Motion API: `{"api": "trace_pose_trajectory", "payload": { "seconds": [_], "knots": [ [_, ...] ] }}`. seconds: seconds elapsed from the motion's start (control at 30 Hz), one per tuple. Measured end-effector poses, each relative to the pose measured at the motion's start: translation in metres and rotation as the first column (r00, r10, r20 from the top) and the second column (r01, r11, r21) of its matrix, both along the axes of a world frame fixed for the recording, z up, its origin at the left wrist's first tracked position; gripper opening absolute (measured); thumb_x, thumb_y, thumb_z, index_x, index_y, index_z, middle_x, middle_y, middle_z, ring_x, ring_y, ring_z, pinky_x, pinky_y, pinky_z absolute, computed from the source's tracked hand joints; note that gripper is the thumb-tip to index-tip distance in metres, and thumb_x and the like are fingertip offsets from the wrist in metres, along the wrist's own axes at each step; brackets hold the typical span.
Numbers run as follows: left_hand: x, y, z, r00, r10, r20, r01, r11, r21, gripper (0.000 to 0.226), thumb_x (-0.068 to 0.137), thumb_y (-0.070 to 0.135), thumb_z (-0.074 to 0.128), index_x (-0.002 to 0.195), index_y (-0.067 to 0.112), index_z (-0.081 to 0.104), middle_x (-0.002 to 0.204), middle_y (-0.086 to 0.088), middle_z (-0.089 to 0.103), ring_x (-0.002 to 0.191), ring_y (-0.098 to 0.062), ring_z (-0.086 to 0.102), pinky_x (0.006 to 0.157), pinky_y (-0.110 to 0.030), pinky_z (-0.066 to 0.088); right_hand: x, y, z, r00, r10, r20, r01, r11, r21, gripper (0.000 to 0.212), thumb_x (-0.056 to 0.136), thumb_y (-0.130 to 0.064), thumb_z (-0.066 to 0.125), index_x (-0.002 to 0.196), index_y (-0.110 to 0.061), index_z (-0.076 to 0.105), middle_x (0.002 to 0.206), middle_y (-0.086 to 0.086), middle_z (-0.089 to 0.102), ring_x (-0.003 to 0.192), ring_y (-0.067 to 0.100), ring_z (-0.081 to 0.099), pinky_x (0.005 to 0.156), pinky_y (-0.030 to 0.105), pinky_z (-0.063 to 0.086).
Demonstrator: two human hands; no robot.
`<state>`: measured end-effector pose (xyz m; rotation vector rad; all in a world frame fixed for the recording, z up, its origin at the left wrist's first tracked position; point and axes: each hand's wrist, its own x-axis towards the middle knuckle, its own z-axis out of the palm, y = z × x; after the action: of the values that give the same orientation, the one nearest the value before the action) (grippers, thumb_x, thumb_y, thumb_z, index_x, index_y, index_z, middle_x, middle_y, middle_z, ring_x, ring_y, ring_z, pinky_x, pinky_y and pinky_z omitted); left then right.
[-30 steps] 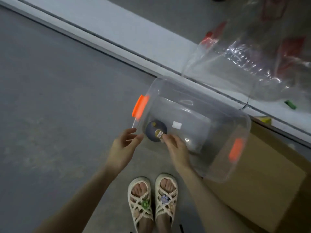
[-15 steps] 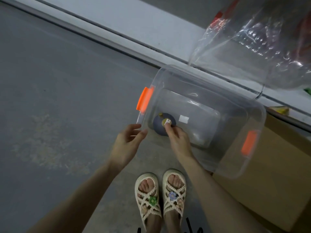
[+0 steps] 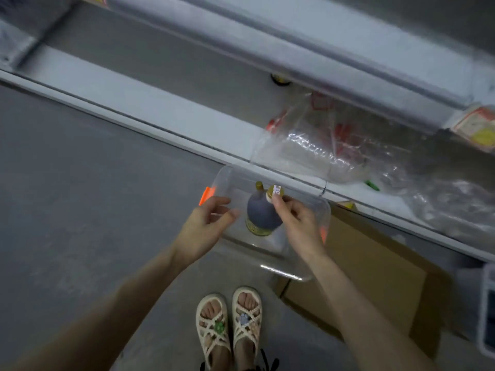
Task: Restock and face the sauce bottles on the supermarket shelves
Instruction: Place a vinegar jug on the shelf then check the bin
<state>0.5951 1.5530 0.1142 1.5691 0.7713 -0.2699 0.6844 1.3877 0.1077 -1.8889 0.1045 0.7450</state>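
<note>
— Head camera: where is the sauce bottle (image 3: 261, 215)?
— The right hand (image 3: 297, 223) pinches it near the cap; the body hangs under the grip, over the clear bin (image 3: 284, 269). The left hand (image 3: 206, 226) is loose and holds nothing, just beside.
— Progress?
— Early, I think; the blurred shelf (image 3: 160, 103) beyond the grip awaits shelving and facing.

right hand (image 3: 297, 220) pinching sauce bottle (image 3: 262, 215), clear bin (image 3: 308, 202)

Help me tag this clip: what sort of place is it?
Likely a supermarket aisle: long grey shelves with a price tag on the rail, a cardboard carton on the floor, and a dark sauce bottle gripped by the right hand.
</note>
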Motion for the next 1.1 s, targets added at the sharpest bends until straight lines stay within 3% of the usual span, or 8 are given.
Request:
{"api": "trace_pose_trajectory", "payload": {
  "seconds": [0.17,0.3,0.4,0.53,0.63,0.73,0.87,1.1],
  "knots": [
    [0.038,-0.013,0.135,0.983,-0.13,0.127,0.131,0.991,0.003,0.041,0.089,0.035,0.062,0.126,0.022,0.05,0.111,0.004,0.061,0.101,-0.006,0.059,0.074,-0.015,0.048,0.039,-0.014,0.158,0.992,0.04,0.119,-0.046,0.998,0.05,0.041,0.091,-0.036,0.06,0.07,-0.002,0.051,0.065,0.005,0.047,0.055,-0.004,0.047,0.055,0.008,0.035],
    [0.069,-0.029,0.261,0.934,-0.232,0.272,0.235,0.972,0.022,0.049,0.083,0.029,0.071,0.125,0.027,0.045,0.117,0.009,0.055,0.096,0.004,0.057,0.069,-0.008,0.046,0.056,-0.034,0.299,0.958,0.029,0.286,-0.051,0.996,0.067,0.066,0.087,-0.047,0.058,0.076,0.017,0.053,0.068,0.012,0.048,0.065,0.013,0.046,0.061,0.025,0.035],
    [0.087,-0.05,0.361,0.852,-0.358,0.383,0.363,0.93,0.062,0.078,0.069,0.031,0.085,0.133,0.021,0.041,0.124,0.007,0.055,0.105,0.002,0.057,0.076,-0.008,0.048,0.063,-0.053,0.413,0.913,-0.003,0.408,-0.034,0.996,0.083,0.068,0.078,-0.059,0.059,0.073,0.009,0.056,0.066,0.011,0.05,0.064,0.017,0.05,0.068,0.033,0.039],
    [0.109,-0.088,0.484,0.725,-0.469,0.505,0.454,0.876,0.161,0.073,0.07,0.003,0.081,0.13,0.018,0.042,0.118,0.008,0.06,0.092,0.012,0.061,0.073,-0.008,0.048,0.065,-0.089,0.549,0.821,-0.047,0.569,-0.006,0.996,0.091,0.051,0.087,-0.053,0.056,0.064,-0.007,0.051,0.059,0.009,0.048,0.056,0.014,0.049,0.06,0.028,0.038],
    [0.115,-0.122,0.565,0.618,-0.559,0.552,0.48,0.825,0.298,0.078,0.064,0.012,0.087,0.128,0.02,0.045,0.116,0.011,0.062,0.103,0.005,0.061,0.08,-0.013,0.05,0.057,-0.124,0.634,0.733,-0.089,0.674,0.014,0.993,0.116,0.049,0.09,-0.05,0.055,0.06,-0.011,0.049,0.057,0.009,0.048,0.052,0.013,0.051,0.056,0.026,0.038],
    [0.112,-0.156,0.637,0.519,-0.612,0.597,0.425,0.79,0.442,0.072,0.059,0.017,0.09,0.12,0.025,0.052,0.108,0.019,0.064,0.094,0.015,0.058,0.077,-0.009,0.048,0.043,-0.167,0.701,0.657,-0.085,0.749,-0.018,0.992,0.128,0.05,0.091,-0.046,0.057,0.065,-0.004,0.05,0.065,0.012,0.046,0.058,0.015,0.051,0.059,0.027,0.041],
    [0.102,-0.213,0.709,0.413,-0.666,0.621,0.379,0.746,0.548,0.07,0.054,0.025,0.093,0.116,0.023,0.062,0.103,0.011,0.071,0.095,0.001,0.065,0.082,-0.024,0.055,0.02,-0.236,0.761,0.602,-0.156,0.783,-0.029,0.976,0.217,0.064,0.087,-0.046,0.06,0.088,0.017,0.053,0.08,0.013,0.054,0.07,0.017,0.054,0.068,0.029,0.052],
    [0.065,-0.37,0.766,0.266,-0.72,0.641,0.418,0.685,0.596,0.062,0.054,0.027,0.093,0.11,0.021,0.067,0.097,0.01,0.074,0.092,-0.002,0.068,0.079,-0.026,0.056,-0.039,-0.397,0.811,0.513,-0.247,0.822,0.046,0.964,0.262,0.032,0.091,-0.03,0.062,0.09,0.002,0.059,0.076,0.015,0.057,0.058,0.013,0.058,0.064,0.032,0.052]
  ]
}}
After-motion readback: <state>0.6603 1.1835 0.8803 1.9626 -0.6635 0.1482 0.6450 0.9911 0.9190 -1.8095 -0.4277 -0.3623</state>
